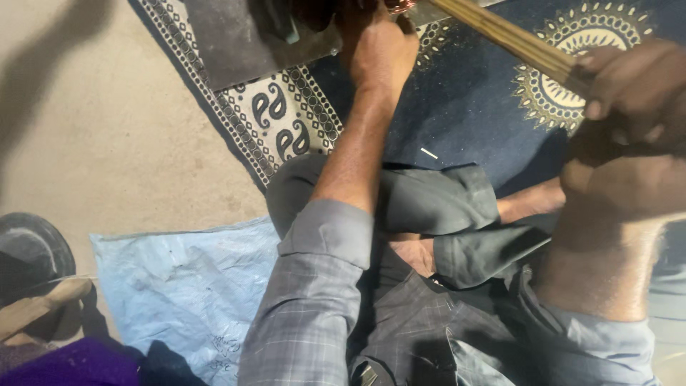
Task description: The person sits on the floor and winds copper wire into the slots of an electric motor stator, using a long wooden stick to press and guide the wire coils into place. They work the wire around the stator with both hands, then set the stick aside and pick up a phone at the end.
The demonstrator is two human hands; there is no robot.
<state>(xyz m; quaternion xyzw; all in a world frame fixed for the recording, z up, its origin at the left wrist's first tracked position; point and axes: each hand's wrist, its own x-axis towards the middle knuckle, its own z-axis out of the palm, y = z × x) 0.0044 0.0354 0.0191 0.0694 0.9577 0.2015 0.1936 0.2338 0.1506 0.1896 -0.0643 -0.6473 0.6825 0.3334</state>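
At the top edge of the view, the left hand point(376, 50) presses down on something at the near corner of a dark flat slab point(243, 39); a glimpse of reddish, coiled material point(400, 6) shows just above the knuckles, but too little is in frame to say what it is, and I cannot tell whether the fingers are closed around it or merely bearing on it. The arm runs out nearly straight from the rolled grey checked sleeve point(314, 286), which suggests the hand is pinning the piece steady against the slab as a hard backing. Up to the right, the right hand point(636, 86) is wrapped tight around a wooden handle point(507, 39) that slants up and left toward the same spot, its far end cut off by the frame; the grip sits low on the shaft and the wrist is raised, a hold that gives reach and swing. Below both arms the person sits cross-legged in dark trousers point(436, 207), close enough for the slab to lie within easy reach. Underneath is a dark blue patterned rug point(464, 107) with a pale paisley border point(286, 121). Off to the left lie bare concrete floor point(100, 129), a light blue plastic sheet point(186, 286), and a round dark object point(32, 250) with a wooden piece point(43, 304) beside it.
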